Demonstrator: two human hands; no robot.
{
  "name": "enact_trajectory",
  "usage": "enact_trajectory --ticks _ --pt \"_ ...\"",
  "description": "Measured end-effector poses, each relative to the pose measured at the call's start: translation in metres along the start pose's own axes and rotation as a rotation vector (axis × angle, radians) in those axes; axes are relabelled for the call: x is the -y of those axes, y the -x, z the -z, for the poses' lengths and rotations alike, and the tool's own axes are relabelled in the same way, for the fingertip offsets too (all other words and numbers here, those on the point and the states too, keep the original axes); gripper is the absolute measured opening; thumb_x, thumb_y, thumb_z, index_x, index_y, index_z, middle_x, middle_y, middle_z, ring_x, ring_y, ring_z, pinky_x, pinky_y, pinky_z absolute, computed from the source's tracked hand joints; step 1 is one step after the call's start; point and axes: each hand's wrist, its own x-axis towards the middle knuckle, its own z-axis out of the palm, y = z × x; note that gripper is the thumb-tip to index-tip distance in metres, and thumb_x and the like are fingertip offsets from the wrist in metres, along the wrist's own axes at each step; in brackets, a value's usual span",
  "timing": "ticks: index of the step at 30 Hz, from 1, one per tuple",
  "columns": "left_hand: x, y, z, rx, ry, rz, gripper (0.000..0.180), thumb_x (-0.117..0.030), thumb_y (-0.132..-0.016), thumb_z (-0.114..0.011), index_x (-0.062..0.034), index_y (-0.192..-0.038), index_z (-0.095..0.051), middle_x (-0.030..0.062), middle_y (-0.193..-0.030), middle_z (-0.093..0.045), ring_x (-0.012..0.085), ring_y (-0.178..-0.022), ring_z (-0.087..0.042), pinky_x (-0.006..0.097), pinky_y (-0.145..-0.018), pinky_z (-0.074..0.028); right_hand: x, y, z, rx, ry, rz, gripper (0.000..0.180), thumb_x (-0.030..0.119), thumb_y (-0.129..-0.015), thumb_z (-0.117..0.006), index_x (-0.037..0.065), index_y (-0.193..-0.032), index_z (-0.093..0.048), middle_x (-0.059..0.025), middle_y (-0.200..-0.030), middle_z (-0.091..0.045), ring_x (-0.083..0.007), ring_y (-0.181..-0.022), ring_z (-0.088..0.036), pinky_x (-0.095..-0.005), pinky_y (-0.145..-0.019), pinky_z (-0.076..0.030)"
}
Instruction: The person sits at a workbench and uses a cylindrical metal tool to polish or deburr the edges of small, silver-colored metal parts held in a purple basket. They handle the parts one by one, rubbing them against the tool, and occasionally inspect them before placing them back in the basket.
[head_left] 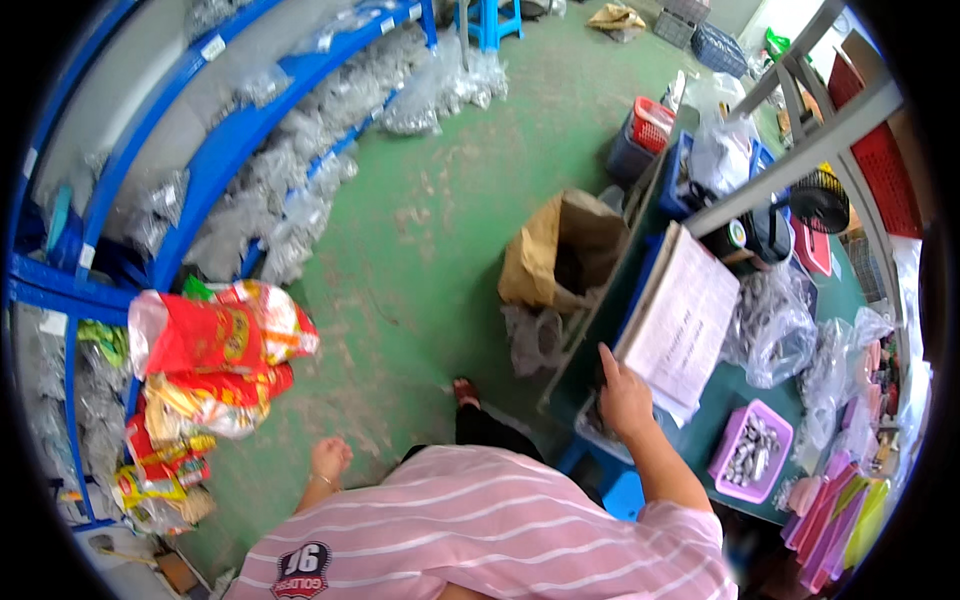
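Note:
My right hand (625, 397) is over the near edge of the green-topped table, its index finger stretched out and its other fingers partly bent; it holds nothing that I can see. Right beside it lies a thick stack of papers (682, 315) with a handwritten top sheet. Whether the fingers touch the stack, I cannot tell. Below that hand is a clear container (600, 425), mostly covered. My left hand (331, 458) hangs over the green floor with its fingers loosely curled in and nothing visible in them. Left of it lie red and yellow printed bags (215, 335).
Blue shelves (215, 145) full of clear bags line the left. An open brown paper sack (530, 262) stands against the table. On the table are a purple basket (727, 453) of small metal parts and a clear bag (770, 335). A blue stool (622, 493) is beneath.

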Motion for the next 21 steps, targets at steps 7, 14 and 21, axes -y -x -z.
enact_trajectory --ticks 7,14,21 --pt "-0.054 -0.075 0.041 0.268 -0.864 0.139 0.020 -0.017 -0.092 -0.058 -0.0034 -0.107 -0.056 0.0089 -0.085 -0.065 0.0175 -0.065 -0.063 0.033 -0.055 -0.053 0.015 -0.017 -0.001 0.212 0.098 -0.217 0.014 0.015 -0.079 -0.060 0.005 -0.088 -0.058 -0.0190 -0.081 -0.065 -0.0394 -0.076 -0.064 -0.0512 -0.067 -0.050" --pt "-0.145 -0.213 0.040 0.227 -0.746 0.159 0.022 -0.016 -0.092 -0.058 -0.0023 -0.109 -0.055 0.0107 -0.087 -0.065 0.0199 -0.068 -0.064 0.036 -0.056 -0.054 0.072 -0.011 -0.005 0.548 -0.429 -0.417 0.040 0.028 -0.083 -0.066 0.002 -0.113 -0.062 -0.0237 -0.093 -0.067 -0.0375 -0.085 -0.066 -0.0441 -0.076 -0.052" --pt "-0.277 -0.339 -0.001 0.219 -0.450 0.168 0.024 -0.015 -0.091 -0.057 -0.0013 -0.110 -0.054 0.0126 -0.090 -0.065 0.0222 -0.070 -0.065 0.038 -0.058 -0.055 0.142 -0.188 -0.060 0.437 -0.541 -0.589 0.038 0.028 -0.082 -0.065 0.003 -0.111 -0.063 -0.0233 -0.092 -0.067 -0.0374 -0.085 -0.066 -0.0440 -0.076 -0.052"
